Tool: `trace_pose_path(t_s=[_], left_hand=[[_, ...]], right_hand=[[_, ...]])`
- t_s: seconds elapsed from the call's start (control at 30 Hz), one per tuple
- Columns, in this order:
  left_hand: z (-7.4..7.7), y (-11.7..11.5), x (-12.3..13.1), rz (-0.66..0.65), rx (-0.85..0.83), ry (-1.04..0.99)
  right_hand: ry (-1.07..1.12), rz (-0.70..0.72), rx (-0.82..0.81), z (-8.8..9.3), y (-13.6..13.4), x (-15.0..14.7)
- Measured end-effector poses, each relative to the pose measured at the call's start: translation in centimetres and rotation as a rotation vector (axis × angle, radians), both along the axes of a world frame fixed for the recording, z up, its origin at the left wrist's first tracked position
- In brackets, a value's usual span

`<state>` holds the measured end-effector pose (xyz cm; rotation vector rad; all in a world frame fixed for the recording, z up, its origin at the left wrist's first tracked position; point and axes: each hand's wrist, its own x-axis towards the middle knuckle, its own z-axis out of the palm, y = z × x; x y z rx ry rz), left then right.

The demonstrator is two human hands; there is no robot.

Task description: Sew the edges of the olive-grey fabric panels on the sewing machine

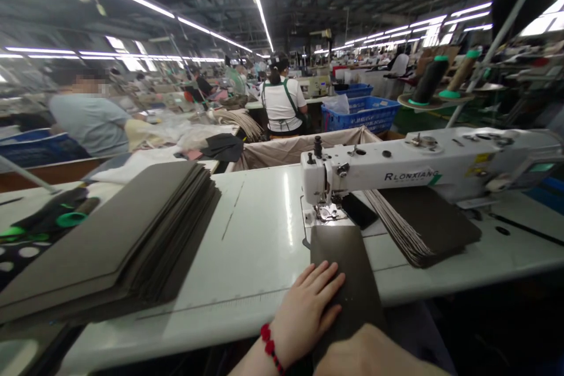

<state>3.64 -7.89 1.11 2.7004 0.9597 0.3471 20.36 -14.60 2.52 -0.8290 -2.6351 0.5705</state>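
Observation:
Under my left hand (311,308) lies a dark grey-brown fabric panel (348,258); the fingers are stretched flat across its left side. A red beaded bracelet (269,348) circles that wrist. My right hand (365,355) is at the panel's near end, low in the view, with its fingers hidden behind the back of the hand. The panel's far end reaches just short of the presser foot (328,213) of a white sewing machine (370,167).
On the left a thick stack of dark panels (132,217) covers the table (251,223). A smaller stack (432,223) sits under the machine arm, beside a black phone (359,210). Thread cones (429,79) stand behind. Co-workers (282,97) sit farther off near a blue crate (361,114).

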Motion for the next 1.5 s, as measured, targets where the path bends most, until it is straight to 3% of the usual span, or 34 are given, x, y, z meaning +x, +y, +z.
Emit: trace_pose_path(t_s=[0.07,0.1,0.2,0.3,0.37,0.8,1.17,1.5], left_hand=[[0.1,-0.6,-2.4,0.098,0.025,0.014],[0.2,-0.9,-3.5,0.145,0.029,0.018],[0.7,-1.4,-5.9,0.244,0.012,0.030],[0.6,-1.3,-6.4,0.276,-0.010,0.042],[0.4,-0.8,-6.3,0.284,-0.010,0.056],[-0.7,6.9,-4.5,0.276,0.067,0.113],[-0.9,7.0,-3.2,0.358,0.051,0.061],[-1.1,7.5,-3.3,0.342,0.009,0.043]], right_hand=[[0.107,-0.139,-0.240,1.8,2.7,1.3],[0.155,-0.257,-0.266,2.4,4.3,1.8],[0.142,-0.501,-0.111,1.9,9.8,2.6],[-0.058,-0.531,0.038,-0.3,13.9,2.4],[-0.124,-0.527,0.059,-1.4,15.2,2.3],[-0.178,-0.543,0.076,-3.0,14.5,3.9],[-0.231,-0.545,0.097,-3.0,14.8,3.7],[-0.257,-0.559,0.104,-3.1,14.8,3.5]])
